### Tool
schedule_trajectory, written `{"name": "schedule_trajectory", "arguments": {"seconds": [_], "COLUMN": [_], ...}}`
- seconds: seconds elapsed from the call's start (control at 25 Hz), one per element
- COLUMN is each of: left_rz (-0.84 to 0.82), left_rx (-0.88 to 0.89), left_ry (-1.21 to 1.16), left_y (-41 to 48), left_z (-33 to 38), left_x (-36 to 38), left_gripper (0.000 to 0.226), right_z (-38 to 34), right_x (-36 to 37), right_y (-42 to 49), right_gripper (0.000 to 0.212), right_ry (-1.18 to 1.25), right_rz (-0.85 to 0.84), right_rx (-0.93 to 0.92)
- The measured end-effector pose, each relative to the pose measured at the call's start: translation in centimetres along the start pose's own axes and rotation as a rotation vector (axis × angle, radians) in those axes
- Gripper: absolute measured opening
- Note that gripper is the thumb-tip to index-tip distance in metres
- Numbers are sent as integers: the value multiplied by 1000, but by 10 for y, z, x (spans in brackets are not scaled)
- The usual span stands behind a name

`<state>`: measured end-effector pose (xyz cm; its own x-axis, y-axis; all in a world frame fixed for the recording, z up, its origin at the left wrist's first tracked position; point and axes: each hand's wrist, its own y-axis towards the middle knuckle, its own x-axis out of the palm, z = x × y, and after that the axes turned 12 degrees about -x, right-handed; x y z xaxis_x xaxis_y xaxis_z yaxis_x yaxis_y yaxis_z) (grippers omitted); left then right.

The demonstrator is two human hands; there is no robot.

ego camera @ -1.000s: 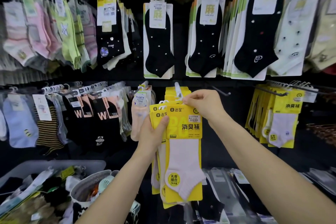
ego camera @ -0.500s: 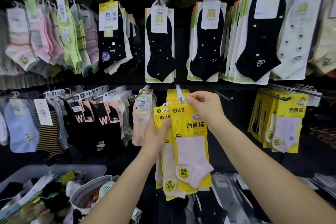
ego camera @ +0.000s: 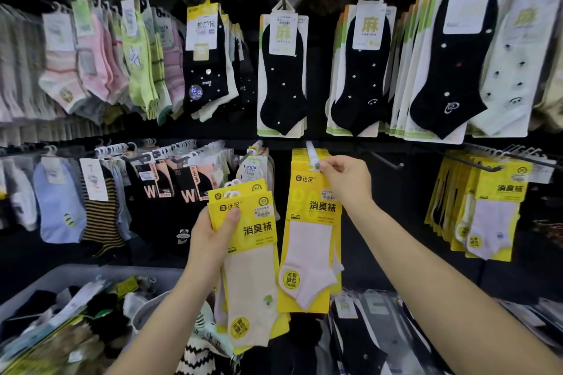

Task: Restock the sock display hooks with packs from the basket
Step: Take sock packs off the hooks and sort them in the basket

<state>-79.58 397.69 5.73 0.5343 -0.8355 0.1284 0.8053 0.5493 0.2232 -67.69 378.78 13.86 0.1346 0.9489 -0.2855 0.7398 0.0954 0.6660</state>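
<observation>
My left hand (ego camera: 210, 234) grips a small stack of yellow sock packs (ego camera: 249, 256), thumb across the top card, held below and left of the display hook (ego camera: 312, 153). My right hand (ego camera: 345, 179) pinches the top of another yellow pack with a pale pink sock (ego camera: 309, 246) at the hook's white tip, where it hangs in front of several like packs. The grey basket (ego camera: 54, 280) sits at the lower left, full of mixed sock packs.
Black dotted socks on white cards hang in the row above. Striped, blue and black socks fill hooks to the left. A bare hook (ego camera: 385, 160) juts out right of my right hand. More yellow packs (ego camera: 487, 207) hang at the far right.
The front yellow pack has come away from the stack in my left hand and now hangs at the hook under my right hand. My left hand has dropped left with the remaining packs.
</observation>
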Motion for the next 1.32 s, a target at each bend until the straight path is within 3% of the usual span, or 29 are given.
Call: {"name": "schedule_trajectory", "arguments": {"seconds": [0.12, 0.24, 0.28, 0.44, 0.56, 0.72, 0.84, 1.0, 1.32], "left_rz": [35, 34, 21, -42, -68, -247, -255, -233, -191], "left_rx": [41, 63, 71, 77, 34, -30, -34, -16, -37], "left_ry": [14, 40, 46, 75, 54, -26, -50, 11, 9], "left_y": [-3, -4, -5, -13, -19, -21, -21, -21, -11], "left_z": [12, 23, 26, 26, 21, 13, 5, 3, 8], "left_x": [-11, -12, -10, 12, 28, 32, 39, 55, 45], "left_gripper": [8, 7, 6, 7, 9, 15, 18, 16, 21], "right_z": [5, 4, 1, -14, -15, -3, -1, -11, -9], "right_x": [-2, -6, -4, 23, 26, 0, -17, -29, -33], "right_y": [-7, -25, -35, -71, -77, -74, -70, -51, -8], "right_gripper": [14, 9, 2, 34, 35, 36, 25, 3, 19], "right_ry": [-60, -67, 18, 186, 198, 321, 363, 203, 5], "right_rz": [16, 164, 152, -191, -147, -78, -189, -235, -153], "right_rx": [-38, -129, -147, -39, 11, 106, 136, 13, -22]}}
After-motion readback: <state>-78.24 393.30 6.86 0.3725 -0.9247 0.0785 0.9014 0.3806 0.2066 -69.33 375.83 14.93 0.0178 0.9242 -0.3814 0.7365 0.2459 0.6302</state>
